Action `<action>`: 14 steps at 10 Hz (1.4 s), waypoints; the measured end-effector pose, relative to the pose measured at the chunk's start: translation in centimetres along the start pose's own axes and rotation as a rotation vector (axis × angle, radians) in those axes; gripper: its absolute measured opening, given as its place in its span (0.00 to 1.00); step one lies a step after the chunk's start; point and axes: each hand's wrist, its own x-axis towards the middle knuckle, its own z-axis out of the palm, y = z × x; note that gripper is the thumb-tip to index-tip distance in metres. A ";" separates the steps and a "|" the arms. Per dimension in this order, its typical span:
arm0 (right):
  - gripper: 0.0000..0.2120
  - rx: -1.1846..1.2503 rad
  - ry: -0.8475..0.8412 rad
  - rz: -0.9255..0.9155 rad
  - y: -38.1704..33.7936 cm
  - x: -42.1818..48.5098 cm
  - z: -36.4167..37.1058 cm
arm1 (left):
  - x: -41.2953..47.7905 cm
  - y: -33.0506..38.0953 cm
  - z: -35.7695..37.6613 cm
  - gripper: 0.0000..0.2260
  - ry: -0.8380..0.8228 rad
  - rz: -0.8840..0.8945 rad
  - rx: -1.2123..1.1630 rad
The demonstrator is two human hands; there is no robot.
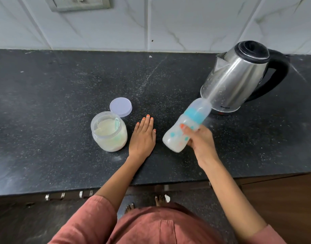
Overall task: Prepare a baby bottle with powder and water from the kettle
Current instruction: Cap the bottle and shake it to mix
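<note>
Your right hand [200, 141] has its fingers curled round the baby bottle [177, 136], which is tilted in the air above the middle of the counter [63, 85]. Your left hand [142, 136] lies flat on the counter, fingers straight, holding nothing, just beside the powder jar [109, 132]. The bottle is capped translucent plastic with a blue collar and milky contents, so powder and water look in; probably only mixing and closing the jar are left. The clear round jar is open, with pale powder inside and its flat lid [120, 107] behind it, and the shiny steel kettle [235, 76] with its black handle stands toward the back right of the dark speckled stone.
</note>
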 end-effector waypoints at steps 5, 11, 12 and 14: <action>0.13 0.336 0.199 -0.024 -0.9 1.0 0.2 | 0.0 0.0 0.1 0.22 0.004 0.002 0.017; 0.10 -0.237 -0.132 0.049 0.4 -0.7 0.6 | 0.0 0.0 0.0 0.22 -0.006 0.003 0.013; 0.14 0.173 0.043 0.050 -0.8 0.5 0.4 | 0.0 0.1 0.0 0.22 0.005 0.005 0.012; 0.08 -0.090 -0.092 0.032 -0.2 -0.5 1.0 | 0.0 0.0 0.0 0.22 -0.010 0.008 0.007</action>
